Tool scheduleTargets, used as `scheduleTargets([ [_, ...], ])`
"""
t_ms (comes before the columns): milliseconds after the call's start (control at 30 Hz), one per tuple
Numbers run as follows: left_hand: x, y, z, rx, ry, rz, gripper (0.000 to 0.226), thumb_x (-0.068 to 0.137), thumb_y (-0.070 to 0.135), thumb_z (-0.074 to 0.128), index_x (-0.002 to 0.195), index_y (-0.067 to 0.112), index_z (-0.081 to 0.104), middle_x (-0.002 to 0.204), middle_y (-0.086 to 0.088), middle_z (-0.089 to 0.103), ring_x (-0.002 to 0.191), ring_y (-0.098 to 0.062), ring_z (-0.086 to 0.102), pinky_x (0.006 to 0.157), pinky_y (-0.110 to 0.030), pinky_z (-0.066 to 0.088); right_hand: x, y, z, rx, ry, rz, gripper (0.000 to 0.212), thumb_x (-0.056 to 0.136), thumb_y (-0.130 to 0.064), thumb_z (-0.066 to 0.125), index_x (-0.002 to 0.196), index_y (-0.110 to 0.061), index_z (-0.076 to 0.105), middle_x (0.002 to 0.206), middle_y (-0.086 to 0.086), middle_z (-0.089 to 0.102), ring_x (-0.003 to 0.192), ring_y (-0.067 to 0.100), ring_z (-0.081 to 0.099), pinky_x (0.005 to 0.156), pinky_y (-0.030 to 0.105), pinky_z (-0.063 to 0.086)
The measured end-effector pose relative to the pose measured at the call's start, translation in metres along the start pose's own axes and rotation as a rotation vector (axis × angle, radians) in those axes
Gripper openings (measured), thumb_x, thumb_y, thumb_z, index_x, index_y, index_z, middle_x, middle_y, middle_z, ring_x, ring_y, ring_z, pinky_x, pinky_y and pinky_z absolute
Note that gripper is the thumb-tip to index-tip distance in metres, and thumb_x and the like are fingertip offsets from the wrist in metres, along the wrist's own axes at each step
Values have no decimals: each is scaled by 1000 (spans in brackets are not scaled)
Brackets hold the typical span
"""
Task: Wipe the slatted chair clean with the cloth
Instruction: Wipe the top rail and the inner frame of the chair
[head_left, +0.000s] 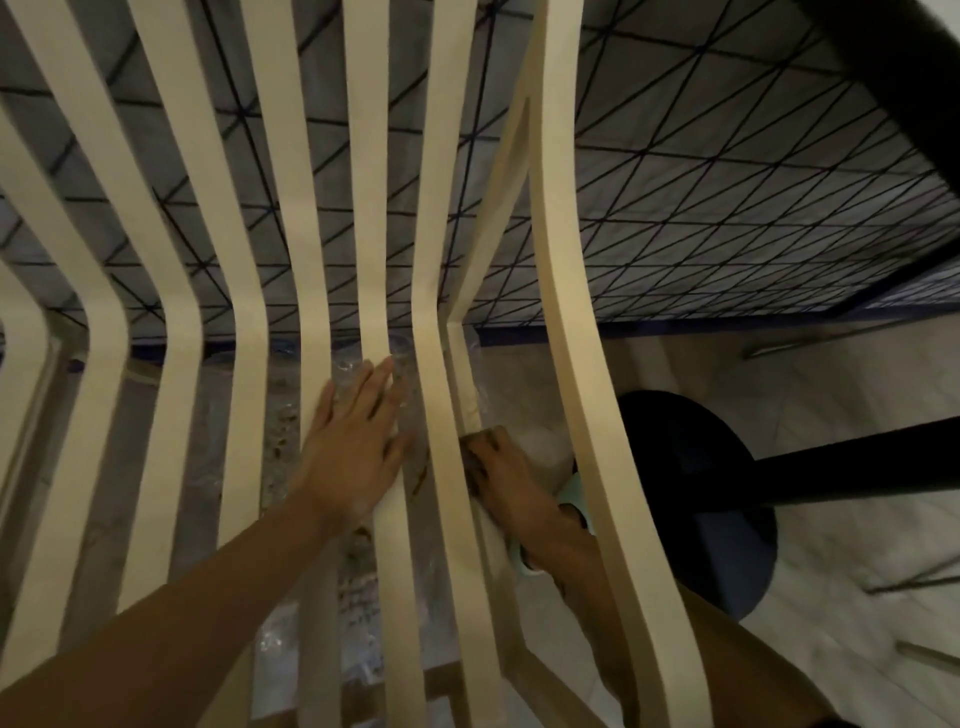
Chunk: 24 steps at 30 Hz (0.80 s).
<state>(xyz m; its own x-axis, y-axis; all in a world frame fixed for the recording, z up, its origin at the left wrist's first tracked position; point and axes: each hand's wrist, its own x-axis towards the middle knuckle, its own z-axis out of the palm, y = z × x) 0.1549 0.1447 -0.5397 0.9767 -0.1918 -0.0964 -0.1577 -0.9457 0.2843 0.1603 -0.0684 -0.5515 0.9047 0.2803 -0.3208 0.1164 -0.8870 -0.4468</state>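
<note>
Hands: left flat, right round cloth

Your slatted chair runs off top, left and bottom edges. Slats hide part of the blurred limb right of your left hand; hand or foot, can't tell.

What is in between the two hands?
One pale chair slat runs between the left hand, flat on the slats, and the right hand, as the head view shows.

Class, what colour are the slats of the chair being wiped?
Pale cream-beige, plain with no pattern: the slats show best in the head view.
</note>
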Motion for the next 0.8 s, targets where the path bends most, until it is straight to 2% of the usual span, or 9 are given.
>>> scheduleTargets([
  [100, 4, 0, -4, 7, 13, -5, 65, 98, 52, 10, 156, 23, 7, 162, 7, -8, 149, -14, -12, 121, -43, -5, 19, 1, -7, 48, 13, -18, 28, 95, -4, 49, 121, -1, 59, 119, 17, 51, 104, 30, 56, 85, 16, 38],
  [233, 2, 2, -6, 6, 12, -2, 64, 99, 51, 10, 156, 22, 5, 163, 5, -8, 149, -14, -13, 122, -45, -1, 49, 2, -16, 88, 103, -50, 27, 93, -6, 53, 117, -4, 63, 114, 15, 60, 101, 26, 60, 89, 23, 45],
  [300, 3, 2, -6, 1, 9, -5, 64, 98, 50, 11, 156, 22, 7, 163, 5, -6, 149, -15, -11, 122, -46, 1, 71, 0, -20, 97, 90, 4, 24, 95, -5, 50, 114, 7, 60, 108, 22, 61, 96, 22, 62, 87, 25, 47],
  [367, 2, 5, -7, -4, 2, -9, 65, 98, 50, 11, 156, 22, 9, 163, 5, -4, 150, -15, -10, 122, -46, 3, 95, 0, -25, 160, 67, 67, 23, 96, 3, 44, 108, 19, 54, 98, 31, 58, 79, 14, 62, 73, 21, 48],
  [400, 2, 6, -8, -2, -1, -6, 65, 98, 50, 11, 156, 22, 10, 163, 5, -4, 150, -15, -10, 122, -46, 2, 107, -1, -27, 174, 69, 91, 21, 94, 2, 46, 106, 17, 55, 96, 34, 59, 75, 18, 62, 70, 23, 48],
  [533, 4, 4, -9, 9, -11, -2, 64, 98, 50, 10, 156, 23, 8, 163, 7, -11, 148, -13, -18, 122, -45, -1, 142, -7, -41, 252, 72, 203, 29, 90, -13, 61, 118, -6, 58, 114, 18, 60, 104, 31, 57, 78, 22, 35],
  [600, 5, 4, -9, 6, -12, -1, 63, 99, 50, 12, 156, 24, 9, 162, 8, -14, 148, -13, -19, 121, -45, -1, 159, -3, -47, 382, 49, 277, 13, 90, -14, 63, 97, -22, 54, 99, 7, 54, 84, 17, 54, 67, 16, 34],
  [667, 5, 5, -10, -8, -21, 0, 63, 99, 51, 13, 156, 24, 10, 162, 8, -14, 148, -13, -18, 122, -45, -1, 173, 5, -43, 485, 49, 342, 29, 90, -18, 64, 75, -30, 42, 82, -6, 48, 67, 2, 42, 61, 15, 37],
  [800, 7, 7, -12, 11, -36, -6, 63, 98, 50, 12, 156, 24, 10, 162, 7, -14, 147, -12, -20, 121, -44, -3, 174, 9, -39, 696, -5, 437, 25, 94, -21, 61, 71, -22, 51, 63, -3, 57, 57, 9, 49, 42, 12, 42],
])
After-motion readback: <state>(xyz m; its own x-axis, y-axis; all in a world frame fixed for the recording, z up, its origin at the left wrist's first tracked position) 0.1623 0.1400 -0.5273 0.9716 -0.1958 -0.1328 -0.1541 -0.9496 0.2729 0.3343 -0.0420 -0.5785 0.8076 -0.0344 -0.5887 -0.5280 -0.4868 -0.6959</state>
